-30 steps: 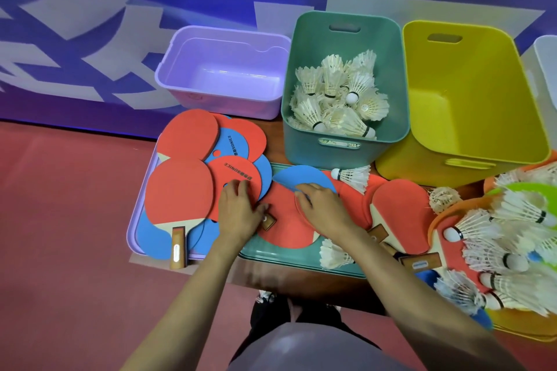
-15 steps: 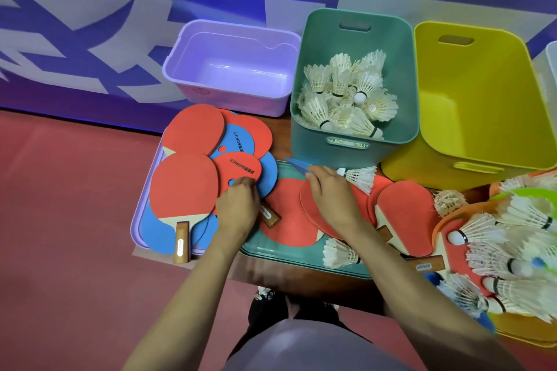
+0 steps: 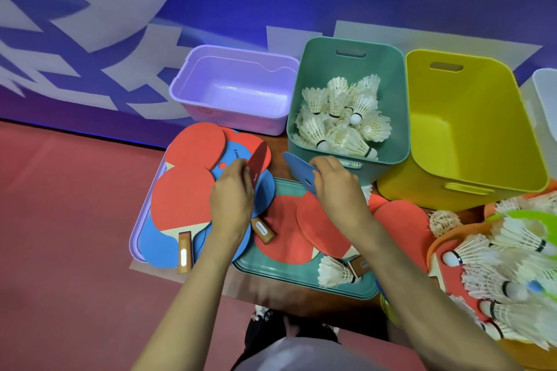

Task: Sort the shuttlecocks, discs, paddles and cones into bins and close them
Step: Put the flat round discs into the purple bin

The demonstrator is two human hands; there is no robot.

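My left hand point(image 3: 232, 199) grips a red disc point(image 3: 258, 161), tilted on edge above the pile of red and blue discs and paddles on the purple lid point(image 3: 141, 229). My right hand point(image 3: 337, 187) holds a blue disc point(image 3: 297, 169), lifted in front of the green bin point(image 3: 394, 75) full of white shuttlecocks point(image 3: 340, 117). More red paddles point(image 3: 319, 229) lie on the green lid point(image 3: 301, 278). The purple bin point(image 3: 193, 84) and the yellow bin point(image 3: 482, 135) hold nothing I can see.
At the right, an orange tray point(image 3: 437, 247) carries a heap of shuttlecocks point(image 3: 518, 274) and a green disc. One shuttlecock point(image 3: 334, 272) lies on the green lid. A white bin point(image 3: 547, 93) shows at the far right edge. Red floor lies to the left.
Both hands have lifted: the left raised a red disc off the pile onto its edge, the right raised the blue disc higher toward the green bin.
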